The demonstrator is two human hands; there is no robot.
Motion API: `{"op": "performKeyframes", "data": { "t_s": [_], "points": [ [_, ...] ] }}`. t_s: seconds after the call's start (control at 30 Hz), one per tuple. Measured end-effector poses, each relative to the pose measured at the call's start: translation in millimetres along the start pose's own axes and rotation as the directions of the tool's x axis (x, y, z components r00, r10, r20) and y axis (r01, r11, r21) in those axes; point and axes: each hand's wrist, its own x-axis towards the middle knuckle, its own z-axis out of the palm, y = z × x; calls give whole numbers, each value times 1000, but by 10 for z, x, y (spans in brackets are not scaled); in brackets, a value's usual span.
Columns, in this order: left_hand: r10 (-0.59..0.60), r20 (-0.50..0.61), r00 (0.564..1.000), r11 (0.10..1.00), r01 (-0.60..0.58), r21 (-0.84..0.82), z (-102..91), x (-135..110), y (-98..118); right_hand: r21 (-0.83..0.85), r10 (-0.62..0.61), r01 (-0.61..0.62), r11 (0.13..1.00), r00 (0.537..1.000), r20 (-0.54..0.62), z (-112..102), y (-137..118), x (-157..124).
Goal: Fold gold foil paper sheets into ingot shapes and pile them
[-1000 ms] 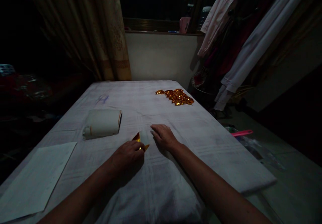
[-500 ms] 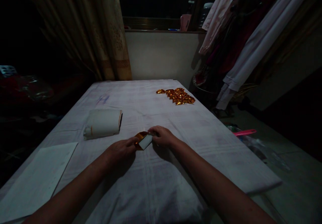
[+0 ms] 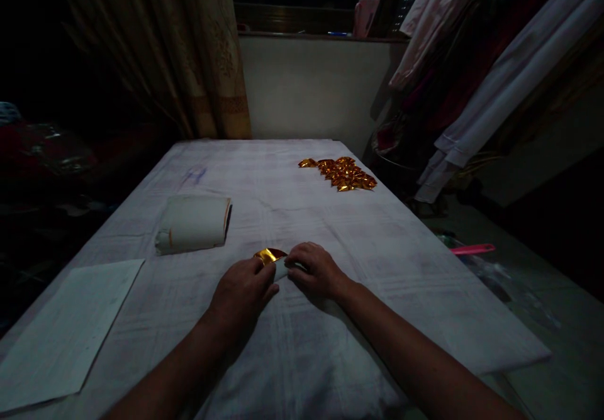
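A small piece of gold foil paper (image 3: 270, 257) with a white underside lies on the white cloth-covered table (image 3: 292, 206), pinched between both hands. My left hand (image 3: 243, 291) presses on its left side with curled fingers. My right hand (image 3: 318, 270) grips its right side, fingers closed on the white part. A pile of several folded gold foil pieces (image 3: 342, 173) lies at the far right of the table.
A roll of white paper (image 3: 192, 223) lies to the left of the hands. A white sheet (image 3: 66, 326) rests at the near left corner. A curtain (image 3: 189, 49) hangs behind; clothes (image 3: 472, 68) hang at the right. A pink object (image 3: 472, 249) lies on the floor.
My right hand went from lying flat beside the foil to gripping it. Both hands came together on the piece, which has been folded smaller. The view shifted a little forward.
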Motion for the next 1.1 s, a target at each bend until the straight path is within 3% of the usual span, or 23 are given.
{"op": "performKeyframes", "data": {
  "t_s": [0.2, 0.33, 0.47, 0.67, 0.83, 1.1],
  "points": [
    [91, -38, 995, 988, -86, 130, 31, 51, -48, -89, 104, -102, 991, 994, 20, -86, -66, -76],
    [172, -98, 980, 984, -168, 55, 49, 28, -205, -7, 97, -97, 995, 994, 59, -80, -91, -95],
    [223, -115, 968, 971, -231, -60, 58, 35, -348, 72, 35, -35, 997, 999, 5, -11, -83, -115],
    [191, -9, 982, 981, -191, 22, -38, 53, -113, 43, -1, 3, 999, 999, -49, 15, -72, -153],
    [141, 19, 990, 990, -142, 22, 27, 48, 15, 11, 20, -19, 1000, 999, -40, -2, -110, -145],
    [259, -81, 962, 963, -252, 95, 61, 74, -47, 23, -89, 89, 996, 996, 0, -26, -120, -161]
  ]
}}
